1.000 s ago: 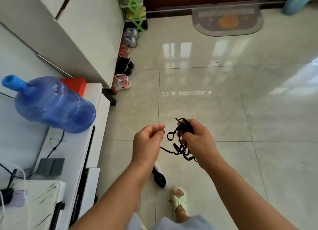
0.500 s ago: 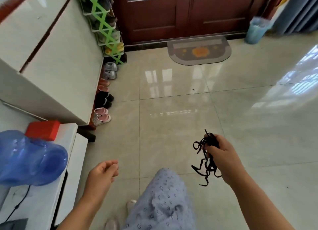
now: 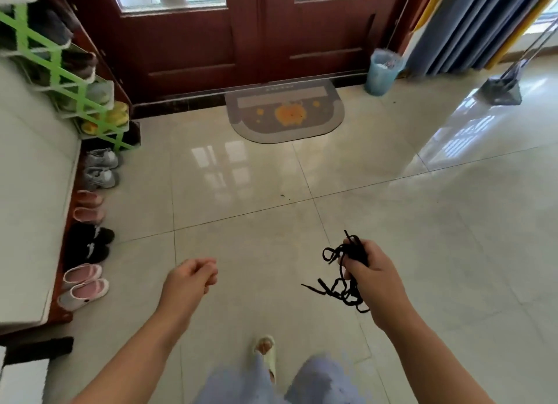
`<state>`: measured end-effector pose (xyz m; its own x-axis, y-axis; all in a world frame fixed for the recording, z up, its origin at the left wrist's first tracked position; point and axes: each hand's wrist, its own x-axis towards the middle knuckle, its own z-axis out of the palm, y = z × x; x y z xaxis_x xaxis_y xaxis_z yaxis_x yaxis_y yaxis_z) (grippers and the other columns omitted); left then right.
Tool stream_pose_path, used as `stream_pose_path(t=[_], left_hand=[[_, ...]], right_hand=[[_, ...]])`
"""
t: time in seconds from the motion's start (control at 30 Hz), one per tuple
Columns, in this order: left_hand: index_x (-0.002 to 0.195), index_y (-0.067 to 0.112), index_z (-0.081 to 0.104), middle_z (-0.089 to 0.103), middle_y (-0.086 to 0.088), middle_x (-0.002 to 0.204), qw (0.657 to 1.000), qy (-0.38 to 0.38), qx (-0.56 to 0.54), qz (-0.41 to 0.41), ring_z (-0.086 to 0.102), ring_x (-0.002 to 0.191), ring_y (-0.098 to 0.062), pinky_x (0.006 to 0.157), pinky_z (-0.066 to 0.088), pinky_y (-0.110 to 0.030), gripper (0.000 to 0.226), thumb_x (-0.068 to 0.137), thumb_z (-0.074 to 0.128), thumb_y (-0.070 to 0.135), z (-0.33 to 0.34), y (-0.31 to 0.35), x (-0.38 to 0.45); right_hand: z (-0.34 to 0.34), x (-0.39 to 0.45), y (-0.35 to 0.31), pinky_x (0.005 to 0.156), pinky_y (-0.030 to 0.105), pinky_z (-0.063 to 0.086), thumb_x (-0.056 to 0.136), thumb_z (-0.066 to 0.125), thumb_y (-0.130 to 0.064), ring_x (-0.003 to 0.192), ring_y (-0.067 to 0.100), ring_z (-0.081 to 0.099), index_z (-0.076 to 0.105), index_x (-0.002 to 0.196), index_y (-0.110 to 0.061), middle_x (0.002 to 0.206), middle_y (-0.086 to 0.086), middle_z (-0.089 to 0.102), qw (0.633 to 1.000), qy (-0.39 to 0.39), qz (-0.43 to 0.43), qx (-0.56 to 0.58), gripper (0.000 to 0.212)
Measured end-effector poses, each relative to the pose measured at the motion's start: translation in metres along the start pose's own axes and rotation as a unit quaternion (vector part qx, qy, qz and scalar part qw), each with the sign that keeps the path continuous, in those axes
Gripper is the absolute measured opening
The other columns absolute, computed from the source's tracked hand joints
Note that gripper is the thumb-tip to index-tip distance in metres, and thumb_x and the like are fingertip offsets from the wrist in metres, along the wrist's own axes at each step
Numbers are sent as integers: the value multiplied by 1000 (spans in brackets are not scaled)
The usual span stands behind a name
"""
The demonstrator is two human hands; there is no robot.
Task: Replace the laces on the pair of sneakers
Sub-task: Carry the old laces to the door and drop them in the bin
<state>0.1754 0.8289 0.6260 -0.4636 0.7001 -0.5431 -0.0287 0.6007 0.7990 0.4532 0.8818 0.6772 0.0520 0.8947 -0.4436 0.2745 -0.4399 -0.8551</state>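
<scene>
Head view: right hand (image 3: 373, 275) at 4 o'clock grips bunched black laces (image 3: 347, 270), left hand (image 3: 190, 279) loosely curled, empty; dangling loose ends risk knotting or slipping free.

The right hand (image 3: 373, 278) hides the middle of the black laces (image 3: 341, 288).

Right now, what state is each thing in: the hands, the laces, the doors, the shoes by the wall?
Right hand: gripping the black laces.
Black laces: bunched and tangled, ends dangling, off the floor.
Left hand: loosely curled, holding nothing.
Double doors: closed.
Grey sneakers: on the floor by the wall, untouched.
Doormat: flat before the doors.
</scene>
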Motion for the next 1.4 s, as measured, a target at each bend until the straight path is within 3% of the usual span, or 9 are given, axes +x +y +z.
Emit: stream_pose_path(t=[0.27, 0.5, 0.7, 0.9, 1.0, 1.13, 1.27, 1.4], left_hand=[[85, 21, 66, 68, -2, 80, 990, -103, 56, 76, 62, 75, -13, 70, 47, -25, 12, 88, 58, 12, 173, 157, 112], [87, 22, 66, 68, -2, 81, 993, -74, 59, 70, 62, 75, -13, 68, 46, -25, 12, 89, 58, 13, 295, 269, 200], [87, 21, 65, 67, -2, 80, 991, -47, 84, 88, 61, 74, -12, 66, 47, -23, 10, 89, 59, 14, 361, 349, 275], [93, 21, 65, 67, -2, 81, 986, -34, 125, 102, 61, 78, -15, 62, 43, -22, 11, 89, 58, 14, 437, 411, 388], [84, 26, 64, 66, 0, 79, 981, -53, 155, 99, 62, 78, -18, 61, 44, -23, 13, 88, 59, 15, 485, 456, 449], [82, 28, 61, 64, 6, 75, 955, -109, 235, 142, 58, 71, -10, 60, 43, -24, 12, 89, 58, 18, 555, 531, 513], [85, 33, 59, 60, 21, 79, 926, -137, 291, 198, 52, 74, 6, 59, 36, -6, 12, 89, 57, 22, 623, 604, 565], [95, 32, 59, 60, 21, 85, 902, -166, 323, 232, 54, 80, 5, 68, 44, -15, 8, 91, 55, 25, 687, 657, 617]], right_hand=[[-68, 170, -64, 43, 12, 38, 89, 53, -8, 50, -4, 53, 57, 90, -31, 73, -6, 60, 998, 55, -28, 9, 23], [-140, 339, -135, 42, 12, 37, 89, 52, -7, 49, -4, 52, 56, 88, -30, 75, -2, 61, 999, 18, -35, -6, 23], [-187, 463, -189, 55, 25, 41, 90, 51, -8, 63, 12, 53, 56, 92, -29, 84, 1, 63, 999, 24, -33, -17, 22], [-227, 604, -231, 45, 10, 37, 91, 51, -9, 49, -4, 51, 56, 96, -30, 79, -7, 62, 999, 44, -18, -26, 22], [-251, 673, -259, 43, 10, 37, 91, 51, -10, 49, -4, 51, 56, 95, -29, 76, -5, 62, 998, 61, -5, -35, 21], [-285, 751, -303, 43, 9, 37, 91, 51, -11, 48, -4, 52, 56, 95, -31, 72, -5, 60, 994, 97, -1, -43, 21], [-313, 826, -336, 39, 7, 34, 89, 51, -7, 45, -4, 49, 58, 91, -30, 69, -5, 59, 991, 128, 1, -24, 23], [-338, 915, -355, 41, 9, 35, 88, 52, -9, 45, -2, 47, 58, 91, -30, 67, -4, 59, 989, 146, 10, -19, 22]])
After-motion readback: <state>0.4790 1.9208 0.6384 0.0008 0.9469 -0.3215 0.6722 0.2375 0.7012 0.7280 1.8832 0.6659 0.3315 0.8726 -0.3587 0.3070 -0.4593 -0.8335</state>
